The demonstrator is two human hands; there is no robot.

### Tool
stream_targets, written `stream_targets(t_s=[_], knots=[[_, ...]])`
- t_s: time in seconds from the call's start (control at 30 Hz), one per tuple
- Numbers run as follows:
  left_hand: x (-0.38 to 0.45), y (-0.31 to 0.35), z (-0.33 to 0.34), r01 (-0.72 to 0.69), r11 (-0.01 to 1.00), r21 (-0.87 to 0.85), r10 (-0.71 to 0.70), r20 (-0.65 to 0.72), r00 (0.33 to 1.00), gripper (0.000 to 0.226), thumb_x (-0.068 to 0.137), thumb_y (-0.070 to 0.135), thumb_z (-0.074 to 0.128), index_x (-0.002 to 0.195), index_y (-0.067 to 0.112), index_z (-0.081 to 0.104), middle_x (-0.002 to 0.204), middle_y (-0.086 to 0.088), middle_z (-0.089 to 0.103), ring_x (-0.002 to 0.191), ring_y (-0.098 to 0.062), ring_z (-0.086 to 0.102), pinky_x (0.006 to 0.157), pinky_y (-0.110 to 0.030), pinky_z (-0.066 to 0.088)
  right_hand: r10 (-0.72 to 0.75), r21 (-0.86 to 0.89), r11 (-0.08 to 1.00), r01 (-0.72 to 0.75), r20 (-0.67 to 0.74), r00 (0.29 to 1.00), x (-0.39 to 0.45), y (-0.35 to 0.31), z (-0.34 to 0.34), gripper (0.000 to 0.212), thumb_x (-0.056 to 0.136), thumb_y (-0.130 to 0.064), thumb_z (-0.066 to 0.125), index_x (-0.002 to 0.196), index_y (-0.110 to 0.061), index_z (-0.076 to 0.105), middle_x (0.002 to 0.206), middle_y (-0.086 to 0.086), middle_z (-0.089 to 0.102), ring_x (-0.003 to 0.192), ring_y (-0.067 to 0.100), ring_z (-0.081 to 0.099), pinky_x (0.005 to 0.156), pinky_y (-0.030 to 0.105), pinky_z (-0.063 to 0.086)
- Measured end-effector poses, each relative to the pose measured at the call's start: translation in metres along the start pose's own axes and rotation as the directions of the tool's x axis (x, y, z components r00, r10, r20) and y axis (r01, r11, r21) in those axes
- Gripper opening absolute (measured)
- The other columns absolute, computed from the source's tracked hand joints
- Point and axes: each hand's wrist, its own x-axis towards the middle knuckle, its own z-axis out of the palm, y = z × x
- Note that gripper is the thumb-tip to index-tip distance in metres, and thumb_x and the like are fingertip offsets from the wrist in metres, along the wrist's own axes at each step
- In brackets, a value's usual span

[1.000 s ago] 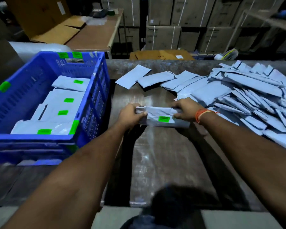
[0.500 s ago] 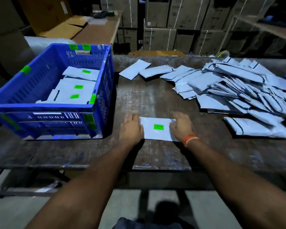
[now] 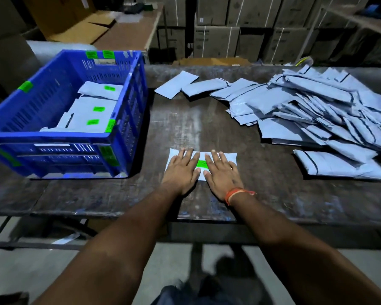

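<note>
Packet [image 3: 229, 156] beneath left grip [image 3: 180, 172], right grip [image 3: 221, 173].

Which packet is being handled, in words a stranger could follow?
Find the long dark table, blue crate on its left, heap of grey packets on its right. Between them, near the front edge, one pale packet lies alone. Unlike the heap's, it shows a green label, and the left hand and right hand press flat on it.

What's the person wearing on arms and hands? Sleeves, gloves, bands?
No sleeves or gloves in view. The left hand wears nothing. At the right hand, the wrist carries a thin orange thread wristband with a loose end.
</note>
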Motion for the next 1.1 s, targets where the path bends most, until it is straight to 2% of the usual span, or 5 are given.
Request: stream_targets(t_s=[0.37,0.57,0.7,0.9,1.1], knots=[[-0.015,-0.023,-0.003,0.315,0.949,-0.013,-0.314,0.048,0.948,0.055,0.104,0.051,0.022,0.158,0.046,0.008,0.169,-0.005,0.002,0.154,-0.033,0.001,0.121,-0.057,0.006,0.207,0.045,0.977,-0.209,0.042,0.977,-0.008,0.039,-0.002,0.059,0.103,-0.052,0.022,0.157,-0.04,0.004,0.167,0.004,0.0,0.153,0.031,-0.002,0.12,0.047,0.011],[-0.014,0.001,-0.015,0.435,0.89,-0.136,-0.449,-0.1,0.888,0.048,0.093,0.037,0.05,0.141,0.032,0.046,0.139,-0.012,0.042,0.126,-0.036,0.041,0.102,-0.047,0.043,0.375,0.147,0.918,-0.368,-0.02,0.927,-0.009,0.025,-0.016,0.061,0.099,-0.035,0.046,0.156,-0.03,0.024,0.156,0.015,0.024,0.141,0.034,0.023,0.109,0.048,0.031],[-0.006,0.007,-0.015,0.496,0.747,-0.443,-0.578,-0.064,0.814,0.041,0.086,0.023,0.069,0.125,0.035,0.065,0.129,-0.007,0.049,0.115,-0.027,0.051,0.1,-0.029,0.041,0.393,0.372,0.857,-0.357,-0.024,0.919,-0.003,0.025,-0.018,0.066,0.089,-0.034,0.063,0.15,-0.031,0.038,0.133,0.014,0.038,0.122,0.035,0.038,0.105,0.04,0.04],[-0.002,-0.001,-0.025,0.367,0.398,-0.841,-0.601,0.064,0.797,0.026,0.087,-0.006,0.065,0.091,0.017,0.076,0.095,-0.002,0.073,0.085,-0.012,0.062,0.076,-0.02,0.045,0.377,0.799,0.519,-0.304,0.105,0.92,0.012,0.05,-0.02,0.057,0.072,-0.002,0.068,0.126,-0.021,0.066,0.091,0.004,0.064,0.08,0.019,0.062,0.081,0.033,0.054],[0.01,-0.017,-0.097,0.245,0.384,-0.89,-0.548,-0.006,0.836,0.014,0.091,0.005,0.069,0.096,0.015,0.077,0.093,0.002,0.075,0.08,-0.008,0.064,0.077,-0.027,0.05,0.224,0.982,-0.054,-0.18,0.188,0.956,0.032,0.045,-0.086,0.04,0.081,0.022,0.058,0.107,-0.007,0.069,0.091,0.0,0.066,0.06,0.003,0.058,0.056,0.015,0.049]])
